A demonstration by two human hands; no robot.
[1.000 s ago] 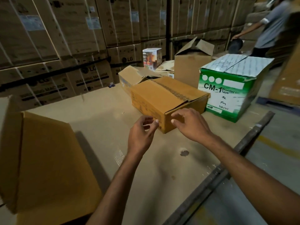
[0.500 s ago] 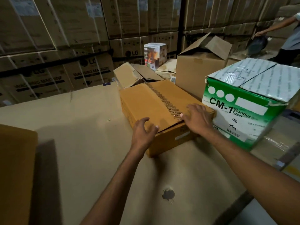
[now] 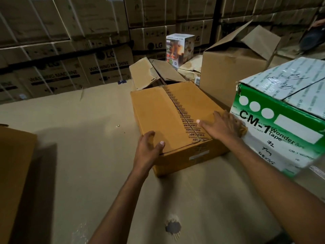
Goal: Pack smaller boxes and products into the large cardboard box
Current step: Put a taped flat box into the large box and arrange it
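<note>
A closed brown cardboard box (image 3: 158, 110) sealed with printed tape lies on the cardboard-covered surface (image 3: 79, 131). My left hand (image 3: 149, 147) grips its near left corner, thumb on the lid. My right hand (image 3: 223, 125) rests flat on the lid at the near right corner, fingers spread. At the far left edge stands a flap of the large cardboard box (image 3: 14, 169); its inside is out of view.
A green and white CM-1 tape carton (image 3: 281, 124) stands right against the brown box. Behind are an open brown carton (image 3: 232, 71), a torn flat carton (image 3: 146, 73) and a small printed product box (image 3: 179, 48). Stacked LG cartons (image 3: 70, 50) wall the back. A person's arm (image 3: 319, 23) shows top right.
My view has come closer to the brown box. My hands went from its near corner onto it: the left now holds the near left corner, the right lies flat on the lid.
</note>
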